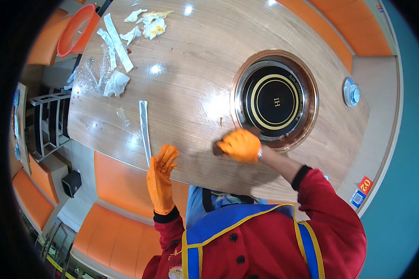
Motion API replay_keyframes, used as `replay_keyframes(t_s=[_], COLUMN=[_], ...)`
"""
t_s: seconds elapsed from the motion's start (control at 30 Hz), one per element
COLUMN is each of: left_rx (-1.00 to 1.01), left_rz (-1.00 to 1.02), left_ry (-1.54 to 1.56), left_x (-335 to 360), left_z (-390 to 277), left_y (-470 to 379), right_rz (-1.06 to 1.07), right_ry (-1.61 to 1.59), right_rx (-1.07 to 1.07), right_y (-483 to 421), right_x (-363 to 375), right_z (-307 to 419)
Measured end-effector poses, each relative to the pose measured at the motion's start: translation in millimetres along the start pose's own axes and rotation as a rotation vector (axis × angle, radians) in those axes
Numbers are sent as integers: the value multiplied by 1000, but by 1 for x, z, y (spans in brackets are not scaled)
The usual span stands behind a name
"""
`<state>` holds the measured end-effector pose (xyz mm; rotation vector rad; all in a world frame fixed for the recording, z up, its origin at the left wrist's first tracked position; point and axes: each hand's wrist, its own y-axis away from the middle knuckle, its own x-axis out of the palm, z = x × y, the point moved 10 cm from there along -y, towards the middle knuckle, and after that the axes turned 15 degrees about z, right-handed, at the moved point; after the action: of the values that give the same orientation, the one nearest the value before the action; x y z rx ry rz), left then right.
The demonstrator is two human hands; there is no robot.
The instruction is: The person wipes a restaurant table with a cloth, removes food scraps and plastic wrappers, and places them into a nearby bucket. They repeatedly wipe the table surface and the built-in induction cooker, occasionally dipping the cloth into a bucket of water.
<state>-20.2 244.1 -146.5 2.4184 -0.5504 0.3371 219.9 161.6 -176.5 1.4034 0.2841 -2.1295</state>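
Note:
My right hand, in an orange rubber glove, is closed on a dark brown cloth pressed to the wood-grain table. It lies at the lower left rim of a round induction cooktop set in a copper-coloured ring. A small brown scrap lies just above the cloth. My left hand, gloved alike, is raised at the table's near edge with its fingers extended, and nothing shows in it. Beside its fingertips a flat, pale paper or plastic strip lies on the table.
Crumpled soiled tissues, wrapper strips, clear plastic film and a white tissue litter the table's left part. An orange plastic basket stands beyond its far left corner. Small stacked dishes sit at the right. An orange bench borders the near side.

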Motion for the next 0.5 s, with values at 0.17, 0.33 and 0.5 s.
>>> replay_keyframes(t_s=[0.17,0.33,0.5], left_rx=[67,89,142], left_rz=[-16,-100,-222], left_ry=[37,44,-58], left_x=[-10,-31,-71], left_z=[-13,-31,-14], left_y=[15,40,60], right_rz=[75,-1,0], right_ry=[23,-162,-37], right_rx=[292,408,476], right_y=[-167,-250,-125], right_x=[-60,-147,-159], right_z=[-122,-186,-37])
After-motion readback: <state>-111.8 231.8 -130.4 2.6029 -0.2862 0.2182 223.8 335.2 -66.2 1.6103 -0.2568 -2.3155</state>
